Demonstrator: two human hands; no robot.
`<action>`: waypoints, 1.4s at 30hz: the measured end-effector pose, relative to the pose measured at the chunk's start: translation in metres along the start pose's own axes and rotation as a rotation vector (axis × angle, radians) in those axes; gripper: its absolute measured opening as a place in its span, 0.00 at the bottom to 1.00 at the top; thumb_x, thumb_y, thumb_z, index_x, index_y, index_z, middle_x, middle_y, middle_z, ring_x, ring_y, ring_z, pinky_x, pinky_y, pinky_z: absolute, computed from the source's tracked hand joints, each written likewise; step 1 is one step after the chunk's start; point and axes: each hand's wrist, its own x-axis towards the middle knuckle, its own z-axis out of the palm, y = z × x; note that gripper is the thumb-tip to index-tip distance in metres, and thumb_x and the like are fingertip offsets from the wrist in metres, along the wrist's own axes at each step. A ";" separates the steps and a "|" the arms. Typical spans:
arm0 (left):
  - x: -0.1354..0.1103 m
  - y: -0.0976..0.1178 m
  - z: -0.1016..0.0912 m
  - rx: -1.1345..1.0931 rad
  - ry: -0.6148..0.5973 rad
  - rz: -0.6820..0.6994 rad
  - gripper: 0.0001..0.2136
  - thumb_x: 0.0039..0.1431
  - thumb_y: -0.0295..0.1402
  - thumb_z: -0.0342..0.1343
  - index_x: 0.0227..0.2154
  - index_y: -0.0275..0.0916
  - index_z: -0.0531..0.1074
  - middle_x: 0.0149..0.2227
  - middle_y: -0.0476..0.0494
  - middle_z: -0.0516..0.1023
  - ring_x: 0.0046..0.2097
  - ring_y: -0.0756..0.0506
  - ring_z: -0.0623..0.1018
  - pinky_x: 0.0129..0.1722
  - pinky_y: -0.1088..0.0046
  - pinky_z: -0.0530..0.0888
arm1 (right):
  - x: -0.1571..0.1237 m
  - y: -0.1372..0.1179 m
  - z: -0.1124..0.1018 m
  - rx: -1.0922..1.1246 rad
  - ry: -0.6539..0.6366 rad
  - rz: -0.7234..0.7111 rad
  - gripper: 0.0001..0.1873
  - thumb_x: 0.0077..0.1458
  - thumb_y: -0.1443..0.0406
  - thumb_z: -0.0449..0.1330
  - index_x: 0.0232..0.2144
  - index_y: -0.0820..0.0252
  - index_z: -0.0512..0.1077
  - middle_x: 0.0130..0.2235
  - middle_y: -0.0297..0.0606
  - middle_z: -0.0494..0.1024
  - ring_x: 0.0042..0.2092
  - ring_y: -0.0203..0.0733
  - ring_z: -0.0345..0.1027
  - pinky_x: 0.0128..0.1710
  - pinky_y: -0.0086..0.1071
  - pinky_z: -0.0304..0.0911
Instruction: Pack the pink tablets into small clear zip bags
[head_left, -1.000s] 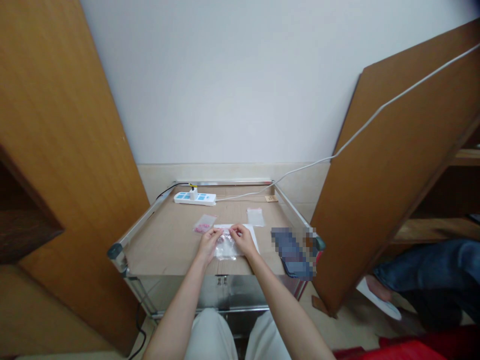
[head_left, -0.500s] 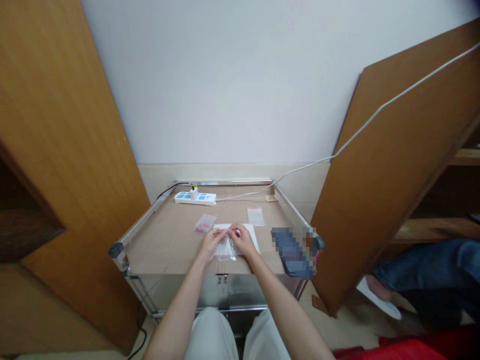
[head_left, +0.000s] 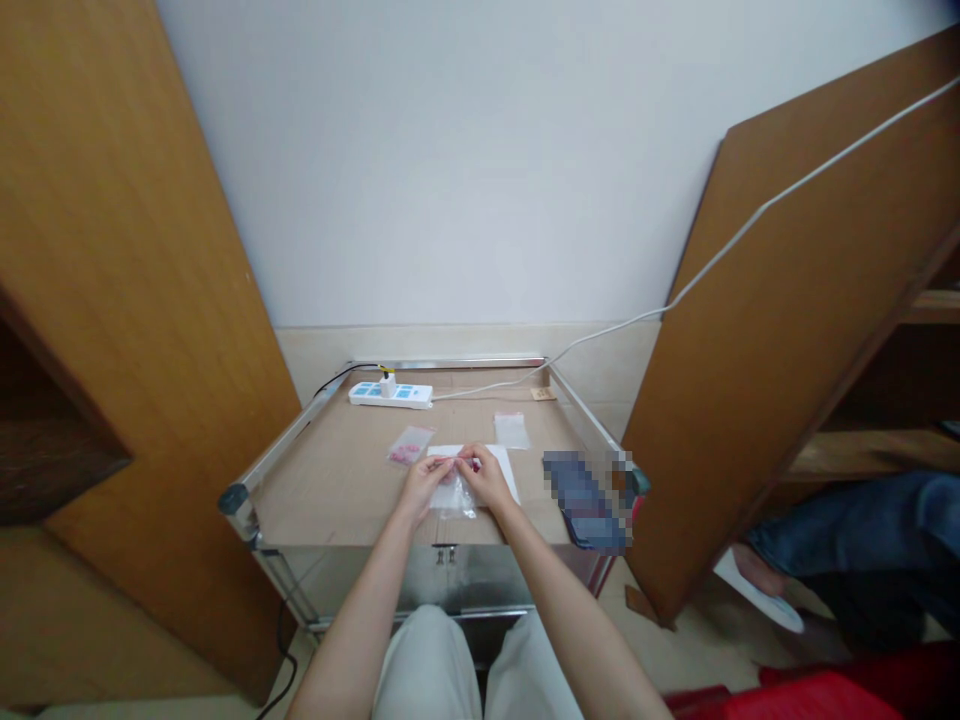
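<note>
- Two hands meet at the top edge of a clear plastic bag: the left hand [head_left: 424, 488] and the right hand [head_left: 486, 478].
- Each hand holds a narrow pinch on the bag [head_left: 455, 505], fingers and thumb closed on the plastic, with the hands almost touching.
- The bag hangs from that pinch over a white paper sheet [head_left: 505, 486], at the middle of the table. Something pink [head_left: 450, 478] shows in its upper part, too small to tell.
- At 11 o'clock from the hands, just beside the paper, lies a small bag of pink bits [head_left: 410, 446].
- At 1 o'clock lies an empty-looking small clear bag [head_left: 511, 431].
- Farther out at 12 o'clock, a white power strip [head_left: 390, 396] sits near the back edge of the cardboard-topped steel cart [head_left: 330, 480].
- At 3 o'clock, a blurred dark object [head_left: 585, 503] lies on the cart's right side.
- Wooden boards [head_left: 135, 300] lean at 9 o'clock, and another [head_left: 787, 300] at 2 o'clock.
- At 4 o'clock, beyond the cart, is another person's jeans-clad leg [head_left: 847, 530].
</note>
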 end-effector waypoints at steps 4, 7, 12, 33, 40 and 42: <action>0.001 -0.002 0.000 0.009 0.009 -0.010 0.14 0.36 0.36 0.61 0.26 0.31 0.73 0.24 0.44 0.74 0.24 0.53 0.70 0.25 0.79 0.65 | 0.000 0.001 0.001 -0.010 0.011 0.019 0.03 0.45 0.66 0.53 0.23 0.61 0.65 0.28 0.35 0.68 0.30 0.35 0.61 0.30 0.28 0.58; 0.001 -0.002 0.000 -0.013 0.018 -0.019 0.14 0.35 0.36 0.61 0.26 0.31 0.73 0.24 0.44 0.74 0.23 0.53 0.70 0.25 0.79 0.65 | 0.000 0.000 0.001 -0.013 0.013 0.024 0.04 0.45 0.65 0.54 0.23 0.60 0.65 0.27 0.34 0.68 0.29 0.35 0.61 0.29 0.27 0.58; 0.000 0.002 0.000 -0.075 0.031 -0.041 0.13 0.35 0.36 0.61 0.26 0.32 0.72 0.24 0.45 0.74 0.24 0.54 0.70 0.25 0.79 0.65 | 0.000 0.001 0.001 -0.008 0.024 0.051 0.07 0.46 0.62 0.54 0.24 0.61 0.67 0.27 0.35 0.68 0.29 0.35 0.61 0.28 0.26 0.57; -0.003 0.010 -0.001 -0.206 0.024 -0.095 0.13 0.38 0.36 0.59 0.26 0.31 0.72 0.26 0.40 0.75 0.25 0.51 0.72 0.27 0.76 0.66 | -0.001 -0.001 -0.001 -0.013 0.088 0.063 0.10 0.48 0.62 0.51 0.24 0.61 0.68 0.25 0.36 0.69 0.29 0.36 0.63 0.29 0.28 0.58; -0.002 0.009 -0.002 -0.228 0.018 -0.094 0.13 0.37 0.34 0.60 0.27 0.30 0.73 0.26 0.40 0.75 0.26 0.51 0.72 0.28 0.76 0.67 | 0.000 0.000 -0.002 -0.024 0.088 0.055 0.11 0.48 0.60 0.51 0.24 0.61 0.68 0.25 0.36 0.69 0.29 0.36 0.62 0.31 0.28 0.58; -0.002 0.009 -0.002 -0.229 0.020 -0.094 0.13 0.37 0.34 0.60 0.27 0.30 0.73 0.25 0.40 0.75 0.26 0.51 0.72 0.27 0.76 0.67 | 0.000 0.000 -0.002 -0.024 0.087 0.053 0.11 0.48 0.60 0.52 0.23 0.61 0.68 0.25 0.36 0.69 0.29 0.37 0.62 0.31 0.29 0.58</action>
